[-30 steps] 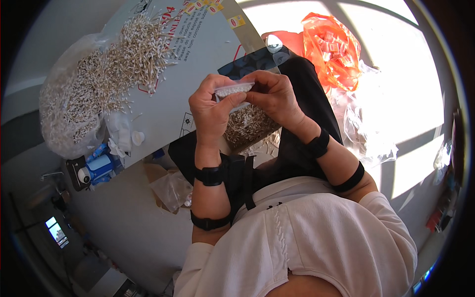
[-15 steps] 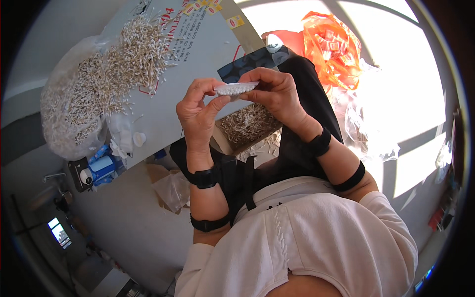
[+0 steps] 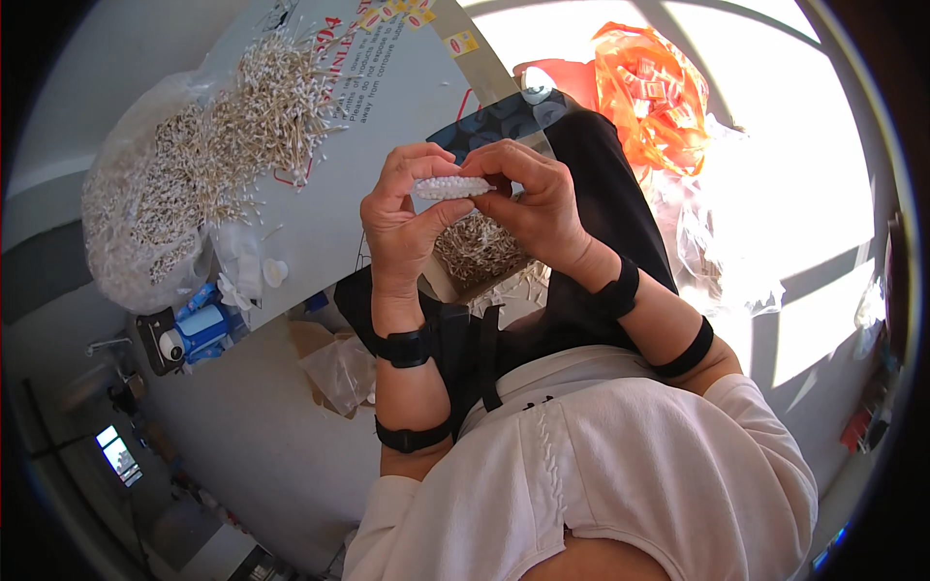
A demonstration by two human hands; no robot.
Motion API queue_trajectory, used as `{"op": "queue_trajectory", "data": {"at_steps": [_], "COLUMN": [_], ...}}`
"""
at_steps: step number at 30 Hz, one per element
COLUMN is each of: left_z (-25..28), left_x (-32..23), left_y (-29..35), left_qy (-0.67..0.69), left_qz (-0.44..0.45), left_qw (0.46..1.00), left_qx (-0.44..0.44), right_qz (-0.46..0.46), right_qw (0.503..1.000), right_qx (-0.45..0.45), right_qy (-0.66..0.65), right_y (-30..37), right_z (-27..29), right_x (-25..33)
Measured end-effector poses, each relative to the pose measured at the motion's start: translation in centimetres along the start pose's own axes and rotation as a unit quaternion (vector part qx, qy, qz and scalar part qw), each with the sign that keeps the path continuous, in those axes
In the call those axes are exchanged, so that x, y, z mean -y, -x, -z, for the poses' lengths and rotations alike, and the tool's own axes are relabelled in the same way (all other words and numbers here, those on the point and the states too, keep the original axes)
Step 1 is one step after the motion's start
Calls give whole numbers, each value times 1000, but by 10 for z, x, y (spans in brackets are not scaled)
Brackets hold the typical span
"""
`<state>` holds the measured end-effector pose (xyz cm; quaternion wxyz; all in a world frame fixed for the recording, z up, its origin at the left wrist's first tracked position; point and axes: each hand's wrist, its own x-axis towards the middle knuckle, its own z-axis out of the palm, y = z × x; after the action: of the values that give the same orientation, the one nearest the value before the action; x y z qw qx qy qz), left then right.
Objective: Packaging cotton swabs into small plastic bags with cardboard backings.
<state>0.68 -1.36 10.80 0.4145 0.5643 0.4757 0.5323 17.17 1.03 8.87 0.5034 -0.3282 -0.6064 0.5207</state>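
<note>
Between both hands, a small pack of cotton swabs is held up, its white tips packed tightly and facing me. My left hand pinches the pack's left end, thumb below and fingers above. At the other end, my right hand grips with bent fingers and thumb. Whatever wraps the swabs is mostly hidden by the fingers. Just beneath the hands sits an open cardboard box with many loose cotton swabs in it.
A large heap of cotton swabs spills from a clear plastic bag across the grey table. Yellow labels lie at its far edge, near a dark blue translucent sheet. To the right stands an orange bag.
The pack has tilted so that more of its white tips face me, and it has shifted slightly left and down. My left hand has moved a little to the right, closer to my right hand.
</note>
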Motion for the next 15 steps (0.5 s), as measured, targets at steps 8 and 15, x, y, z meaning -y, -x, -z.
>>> {"op": "queue_trajectory", "data": {"at_steps": [8, 15], "left_z": [5, -5], "left_x": [1, 5], "left_y": [-4, -1], "left_qy": [-82, 6], "left_qz": [-88, -12], "left_qw": [992, 1000], "left_qx": [27, -11], "right_qz": [105, -70], "right_qw": [992, 997], "right_qx": [-17, 2], "right_qy": [72, -21], "right_y": [-1, 5], "right_z": [-2, 0], "right_x": [3, -10]}}
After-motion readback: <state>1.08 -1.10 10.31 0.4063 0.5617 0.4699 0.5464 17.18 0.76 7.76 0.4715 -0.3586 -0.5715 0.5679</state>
